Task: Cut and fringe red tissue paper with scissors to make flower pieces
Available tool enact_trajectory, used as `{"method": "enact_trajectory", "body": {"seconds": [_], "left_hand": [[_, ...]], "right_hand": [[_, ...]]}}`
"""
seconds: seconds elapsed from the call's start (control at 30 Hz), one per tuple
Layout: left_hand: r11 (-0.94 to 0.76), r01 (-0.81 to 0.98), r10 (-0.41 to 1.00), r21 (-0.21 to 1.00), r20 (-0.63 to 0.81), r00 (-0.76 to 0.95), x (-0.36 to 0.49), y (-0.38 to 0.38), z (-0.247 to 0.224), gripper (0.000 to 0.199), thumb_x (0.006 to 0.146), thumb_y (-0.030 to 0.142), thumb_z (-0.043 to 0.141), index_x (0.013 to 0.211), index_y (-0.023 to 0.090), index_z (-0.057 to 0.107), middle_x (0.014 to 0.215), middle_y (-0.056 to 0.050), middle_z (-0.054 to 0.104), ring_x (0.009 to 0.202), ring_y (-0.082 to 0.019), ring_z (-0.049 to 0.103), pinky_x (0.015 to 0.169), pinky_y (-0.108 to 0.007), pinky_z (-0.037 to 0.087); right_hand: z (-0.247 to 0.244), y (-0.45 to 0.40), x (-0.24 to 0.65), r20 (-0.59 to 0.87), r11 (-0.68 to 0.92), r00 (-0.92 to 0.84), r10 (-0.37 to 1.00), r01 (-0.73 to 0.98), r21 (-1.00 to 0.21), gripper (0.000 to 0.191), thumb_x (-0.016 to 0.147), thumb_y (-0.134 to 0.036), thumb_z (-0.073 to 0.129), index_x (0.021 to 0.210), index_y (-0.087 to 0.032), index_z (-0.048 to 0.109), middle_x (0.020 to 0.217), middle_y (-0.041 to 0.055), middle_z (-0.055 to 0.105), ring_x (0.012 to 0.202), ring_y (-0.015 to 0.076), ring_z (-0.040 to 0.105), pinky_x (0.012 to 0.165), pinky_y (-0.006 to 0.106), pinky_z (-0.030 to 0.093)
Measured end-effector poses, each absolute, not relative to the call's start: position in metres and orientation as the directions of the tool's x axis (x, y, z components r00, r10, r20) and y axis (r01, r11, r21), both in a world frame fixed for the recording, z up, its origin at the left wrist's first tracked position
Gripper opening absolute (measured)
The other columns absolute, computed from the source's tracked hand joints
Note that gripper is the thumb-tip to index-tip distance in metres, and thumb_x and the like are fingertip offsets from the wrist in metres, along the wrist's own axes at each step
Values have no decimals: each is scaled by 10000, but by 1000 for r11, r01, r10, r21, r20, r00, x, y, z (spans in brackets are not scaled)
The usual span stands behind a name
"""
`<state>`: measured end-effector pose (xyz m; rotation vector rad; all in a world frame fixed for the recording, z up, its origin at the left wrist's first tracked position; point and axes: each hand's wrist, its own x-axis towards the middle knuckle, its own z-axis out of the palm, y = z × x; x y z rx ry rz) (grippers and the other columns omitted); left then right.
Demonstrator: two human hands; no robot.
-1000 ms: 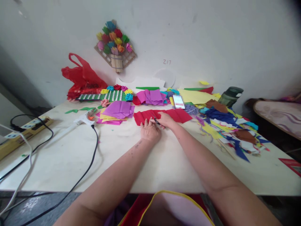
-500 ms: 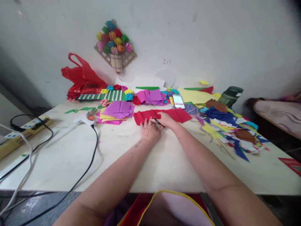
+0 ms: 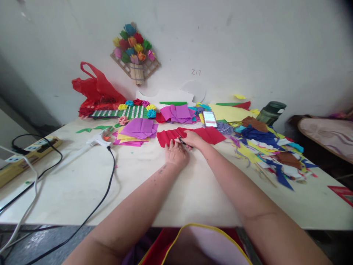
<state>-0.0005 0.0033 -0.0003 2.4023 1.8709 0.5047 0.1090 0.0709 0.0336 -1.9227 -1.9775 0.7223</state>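
A strip of red crepe paper (image 3: 212, 135) lies crosswise on the table in front of me. My left hand (image 3: 177, 154) rests on its near edge, palm down, with the fingers stretched out and a little apart. Close beside it, my right hand (image 3: 192, 139) grips a pair of dark-handled scissors (image 3: 182, 141) over the paper. The scissor blades are small in view, and I cannot make out how wide they stand. Left of the red strip is a stack of purple and yellow paper (image 3: 138, 128), and behind it more purple paper (image 3: 178, 113).
A white glue gun (image 3: 100, 138) with a black cord lies left, near a yellow power strip (image 3: 30, 156). Coloured scraps (image 3: 275, 154) heap up at right by a dark green bottle (image 3: 270, 113). Paper roses (image 3: 138, 102) and a red bag (image 3: 99, 90) stand at the back left.
The scissors have turned slightly, and their blades show less above the red paper. My right fingers have shifted a little. The left hand stays on the paper's edge.
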Motion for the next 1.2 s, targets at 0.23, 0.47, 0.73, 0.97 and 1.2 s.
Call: {"method": "enact_trajectory", "body": {"seconds": [0.23, 0.47, 0.73, 0.97, 1.2], "left_hand": [[-263, 931, 950, 254, 236, 205, 0, 3, 0, 517, 859, 310, 312, 1340, 175, 444, 1391, -83, 433, 1325, -269, 271, 1084, -461, 175], [-268, 932, 949, 246, 235, 211, -1, 3, -1, 534, 859, 312, 308, 1358, 160, 418, 1387, -92, 440, 1329, -269, 266, 1081, -472, 181], [-252, 935, 956, 250, 215, 200, 0, 4, -1, 542, 870, 321, 294, 1382, 167, 385, 1410, -82, 420, 1337, -265, 258, 1084, -469, 172], [-270, 934, 951, 233, 217, 220, -1, 4, 0, 520, 869, 316, 291, 1338, 151, 445, 1390, -99, 440, 1329, -273, 275, 1079, -477, 174], [-271, 935, 951, 230, 216, 222, -1, 3, 1, 522, 862, 313, 300, 1329, 137, 454, 1383, -111, 443, 1329, -277, 268, 1080, -485, 175]], "right_hand": [[37, 68, 107, -139, -39, -39, 989, 857, -514, 815, 694, -620, 614, 1310, -126, 411, 615, 13, 661, 454, 136, 606, 480, 219, 444], [37, 67, 105, -102, -47, -5, 995, 867, -495, 851, 695, -596, 628, 1368, -149, 361, 642, 13, 676, 489, 138, 617, 524, 221, 444], [40, 64, 110, -123, 15, -85, 989, 873, -487, 752, 732, -568, 601, 1367, -229, 384, 593, -27, 661, 478, 136, 614, 536, 218, 447], [48, 66, 110, -189, 53, -145, 971, 904, -424, 553, 720, -644, 554, 1019, -191, 660, 555, 15, 650, 472, 136, 609, 540, 221, 439], [50, 67, 106, -234, 16, -126, 964, 906, -423, 613, 677, -712, 542, 884, -152, 680, 566, 49, 654, 480, 144, 613, 539, 233, 437]]}}
